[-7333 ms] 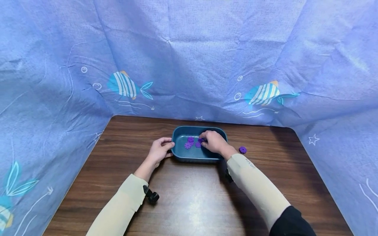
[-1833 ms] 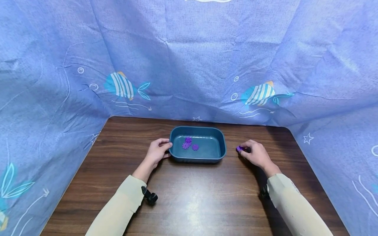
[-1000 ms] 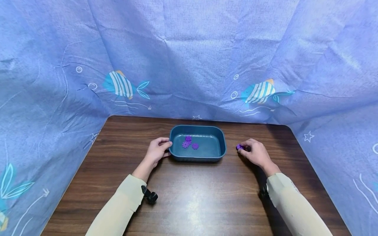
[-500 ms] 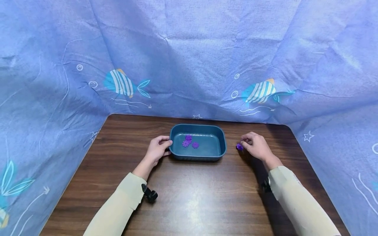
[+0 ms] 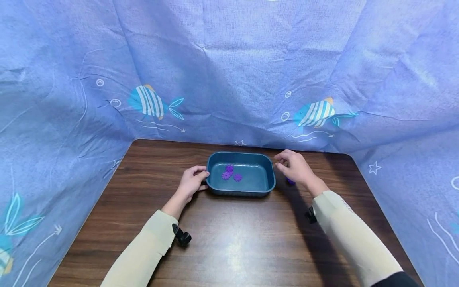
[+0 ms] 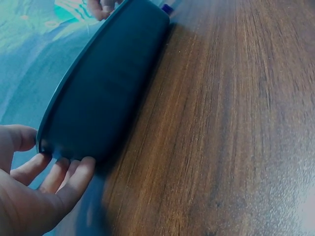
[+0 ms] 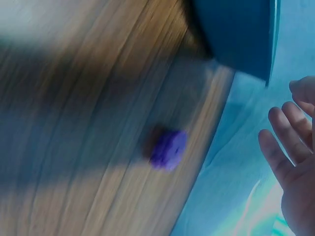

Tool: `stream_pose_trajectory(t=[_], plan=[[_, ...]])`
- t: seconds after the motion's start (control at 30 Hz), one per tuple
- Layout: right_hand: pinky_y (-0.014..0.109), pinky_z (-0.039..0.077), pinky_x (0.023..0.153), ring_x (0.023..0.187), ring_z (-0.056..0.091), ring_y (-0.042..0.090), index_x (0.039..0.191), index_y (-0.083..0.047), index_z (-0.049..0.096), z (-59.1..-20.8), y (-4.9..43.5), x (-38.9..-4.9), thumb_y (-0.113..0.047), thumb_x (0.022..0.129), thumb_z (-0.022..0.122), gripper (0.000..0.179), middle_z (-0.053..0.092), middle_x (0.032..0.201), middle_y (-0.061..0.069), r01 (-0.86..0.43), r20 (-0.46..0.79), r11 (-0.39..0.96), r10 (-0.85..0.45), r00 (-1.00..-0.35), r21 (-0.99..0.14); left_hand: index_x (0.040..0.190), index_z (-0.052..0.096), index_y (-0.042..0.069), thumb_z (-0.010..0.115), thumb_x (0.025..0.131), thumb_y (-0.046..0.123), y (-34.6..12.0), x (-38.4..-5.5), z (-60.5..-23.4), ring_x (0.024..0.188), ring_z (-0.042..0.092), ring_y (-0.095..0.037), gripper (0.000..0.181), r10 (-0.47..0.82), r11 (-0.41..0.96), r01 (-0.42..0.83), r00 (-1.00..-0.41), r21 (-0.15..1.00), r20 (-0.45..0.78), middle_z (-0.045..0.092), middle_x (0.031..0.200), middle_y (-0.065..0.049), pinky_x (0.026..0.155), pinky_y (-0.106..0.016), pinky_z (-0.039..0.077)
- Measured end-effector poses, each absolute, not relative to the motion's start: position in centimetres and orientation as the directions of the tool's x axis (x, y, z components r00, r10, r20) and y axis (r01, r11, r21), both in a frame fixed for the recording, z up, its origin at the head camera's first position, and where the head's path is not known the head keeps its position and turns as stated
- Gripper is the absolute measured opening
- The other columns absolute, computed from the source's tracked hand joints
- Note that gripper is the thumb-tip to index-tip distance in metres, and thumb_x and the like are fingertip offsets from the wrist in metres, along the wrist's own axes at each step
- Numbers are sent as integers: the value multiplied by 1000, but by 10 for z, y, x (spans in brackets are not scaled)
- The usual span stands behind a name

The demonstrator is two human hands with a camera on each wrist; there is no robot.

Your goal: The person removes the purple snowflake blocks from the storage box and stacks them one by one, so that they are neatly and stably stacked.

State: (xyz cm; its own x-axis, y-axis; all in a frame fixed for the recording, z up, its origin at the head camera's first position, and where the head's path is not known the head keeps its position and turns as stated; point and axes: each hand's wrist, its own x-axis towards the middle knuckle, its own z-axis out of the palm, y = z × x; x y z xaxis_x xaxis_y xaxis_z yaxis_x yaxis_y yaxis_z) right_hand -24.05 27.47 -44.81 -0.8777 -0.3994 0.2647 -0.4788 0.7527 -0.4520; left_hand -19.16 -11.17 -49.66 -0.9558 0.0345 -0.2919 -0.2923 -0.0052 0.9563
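Note:
My left hand [image 5: 191, 181] grips the left end of a dark teal rectangular tub [image 5: 263, 190], thumb at the rim and fingers against its outer wall, as the left wrist view shows. Several purple notched discs [image 5: 238, 177] lie inside on the tub's left and middle, some overlapping. My right hand [image 5: 295, 167] hovers just off the tub's right end with nothing visible between its fingers. In the right wrist view its fingers [image 7: 280, 152] are loosely extended. Below that hand, a thick purple notched piece [image 7: 169, 150], perhaps stacked discs, sits on the table, partly hidden in the head view.
The tub stands near the back of a dark wood-grain table [image 5: 229, 239]. A blue cloth with fish prints [image 5: 229, 79] hangs behind the table and along both sides. Black wrist cameras [image 5: 183, 236] are strapped at both sleeves.
Earlier my right hand was inside the tub, then pinched the purple piece on the table. It has let go and moved left towards the tub. My left hand keeps its grip.

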Motion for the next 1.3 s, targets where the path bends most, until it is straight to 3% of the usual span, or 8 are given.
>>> stream_pose_trajectory(t=[0.47, 0.9, 1.3], plan=[[37, 55, 78, 88, 66, 19, 110, -10, 76, -452, 217, -246, -18, 90, 77, 21, 72, 103, 8, -569, 261, 686, -508, -821, -453, 139, 58, -2, 63, 99, 7, -111, -191, -496, 109, 66, -27, 41, 34, -19, -251, -968, 968, -250, 61, 132, -28, 85, -41, 64], [44, 58, 94, 105, 68, 25, 122, -4, 72, -471, 178, -249, -23, 93, 78, 35, 72, 116, 12, -534, 33, 704, -590, -807, -468, 138, 59, -2, 65, 99, 6, -113, -191, -493, 114, 65, -31, 40, 38, 6, -235, -971, 972, -235, 63, 133, -28, 92, -45, 62], [41, 57, 99, 108, 69, 19, 117, -10, 75, -484, 157, -251, -24, 91, 80, 30, 76, 113, 4, -509, -60, 754, -581, -812, -415, 140, 58, -3, 64, 100, 7, -114, -192, -496, 118, 64, -34, 42, 55, 0, -239, -970, 971, -239, 61, 134, -28, 95, -48, 60]])
